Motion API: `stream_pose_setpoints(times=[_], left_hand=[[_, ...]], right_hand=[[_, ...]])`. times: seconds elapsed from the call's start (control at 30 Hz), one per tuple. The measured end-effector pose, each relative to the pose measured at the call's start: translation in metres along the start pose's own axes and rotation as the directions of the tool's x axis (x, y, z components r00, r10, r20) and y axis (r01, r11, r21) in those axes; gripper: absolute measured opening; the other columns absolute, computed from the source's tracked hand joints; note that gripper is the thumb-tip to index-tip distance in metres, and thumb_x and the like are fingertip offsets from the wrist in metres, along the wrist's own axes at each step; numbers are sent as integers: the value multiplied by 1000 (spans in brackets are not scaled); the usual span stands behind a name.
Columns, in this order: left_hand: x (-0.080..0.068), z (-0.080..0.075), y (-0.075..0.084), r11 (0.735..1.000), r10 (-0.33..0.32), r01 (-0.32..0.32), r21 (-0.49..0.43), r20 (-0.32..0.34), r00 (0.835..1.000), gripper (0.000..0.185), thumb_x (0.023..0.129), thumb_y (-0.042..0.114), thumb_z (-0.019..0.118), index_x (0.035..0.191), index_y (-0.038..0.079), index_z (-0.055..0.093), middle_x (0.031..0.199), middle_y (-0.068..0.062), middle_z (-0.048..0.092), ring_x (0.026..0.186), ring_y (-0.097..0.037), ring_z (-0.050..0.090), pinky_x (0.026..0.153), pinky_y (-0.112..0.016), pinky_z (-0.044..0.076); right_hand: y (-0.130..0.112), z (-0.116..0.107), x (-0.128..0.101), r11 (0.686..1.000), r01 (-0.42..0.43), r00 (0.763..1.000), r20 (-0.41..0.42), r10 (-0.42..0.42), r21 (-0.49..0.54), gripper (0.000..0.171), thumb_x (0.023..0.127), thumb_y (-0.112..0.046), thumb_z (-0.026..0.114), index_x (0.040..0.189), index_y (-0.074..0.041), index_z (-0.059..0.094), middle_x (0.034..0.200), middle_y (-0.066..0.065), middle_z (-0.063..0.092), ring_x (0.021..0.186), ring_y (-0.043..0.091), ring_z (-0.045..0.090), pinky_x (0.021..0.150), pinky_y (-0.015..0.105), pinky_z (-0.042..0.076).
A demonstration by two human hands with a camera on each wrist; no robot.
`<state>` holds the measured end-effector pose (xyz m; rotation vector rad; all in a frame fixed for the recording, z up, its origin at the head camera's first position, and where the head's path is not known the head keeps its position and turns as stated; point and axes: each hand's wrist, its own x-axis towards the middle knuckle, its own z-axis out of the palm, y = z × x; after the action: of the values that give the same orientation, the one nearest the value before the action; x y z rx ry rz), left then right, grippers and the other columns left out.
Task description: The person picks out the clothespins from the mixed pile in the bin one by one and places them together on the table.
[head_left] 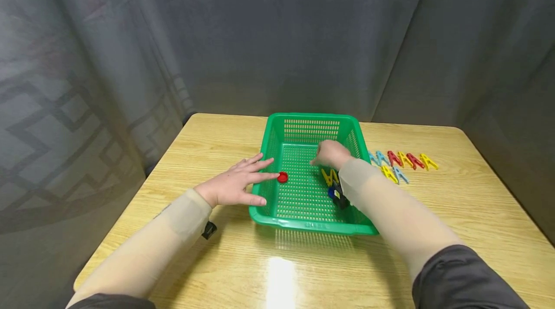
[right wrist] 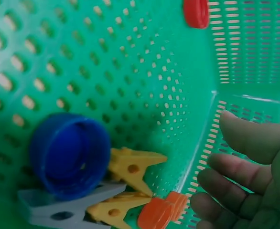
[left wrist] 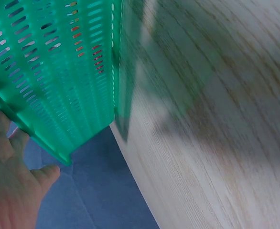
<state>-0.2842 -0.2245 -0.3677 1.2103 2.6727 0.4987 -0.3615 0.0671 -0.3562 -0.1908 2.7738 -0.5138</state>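
A green perforated basket (head_left: 303, 225) stands on the table. Over its left rim my left hand (head_left: 236, 183) reaches with fingers spread, one fingertip appearing beside a red bottle cap (head_left: 283, 177) on the basket floor; it grips nothing. Inside, toward the right wall, is my right hand (head_left: 333, 154). The right wrist view shows that hand's thumb (right wrist: 250, 136) apart from loosely bent fingers, with nothing between. Near it lie a blue bottle cap (right wrist: 44, 157), a yellow clothespin (right wrist: 133, 168), another yellow clothespin (right wrist: 112, 212), a greyish clothespin (right wrist: 59, 210) and orange caps (right wrist: 155, 213).
Right of the basket, several red, yellow and light-blue clothespins (head_left: 393, 158) lie on the wooden table (head_left: 468, 212). Grey curtains (head_left: 277, 44) hang behind and at the sides. A small black device (head_left: 209, 230) shows under the left wrist.
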Motion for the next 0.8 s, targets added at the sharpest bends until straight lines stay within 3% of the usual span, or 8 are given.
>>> stream_pose_setpoints(times=[0.13,0.2,0.33,0.53,0.8], left_hand=[[0,-1,1,1000,0,0,7,1,1000,70,88,61,56,149,32,37,161,4,10,147,-23,-4,114,-58,7],[0,0,0,1000,2,-2,7,0,1000,71,88,61,56,149,31,38,161,3,11,147,-23,-4,113,-58,7],[0,0,0,1000,3,-3,8,-2,1000,71,87,61,56,148,30,38,161,0,13,147,-22,-5,113,-58,7],[0,1,1,1000,3,-3,5,-5,1000,70,87,60,57,148,30,39,161,0,13,147,-23,-4,114,-57,7],[1,1,0,1000,9,-9,4,-7,1000,70,88,59,58,148,28,40,161,-1,14,147,-25,-3,114,-57,7]], right_hand=[[0,4,-2,996,-26,999,31,29,-87,34,87,-32,72,107,-5,67,115,13,64,91,26,62,74,42,52],[0,6,-2,989,-44,998,36,49,-139,35,87,-34,71,107,-6,68,116,14,64,90,26,62,75,44,52],[2,12,0,975,-45,997,49,57,-218,32,90,-33,67,107,-6,68,109,13,65,84,25,61,76,45,50],[3,20,5,958,-42,996,66,63,-285,18,91,-16,54,98,-5,67,97,12,65,76,24,54,76,44,44],[1,22,9,969,-61,993,81,82,-238,19,93,-18,52,92,-6,67,89,12,63,66,21,52,56,33,42]])
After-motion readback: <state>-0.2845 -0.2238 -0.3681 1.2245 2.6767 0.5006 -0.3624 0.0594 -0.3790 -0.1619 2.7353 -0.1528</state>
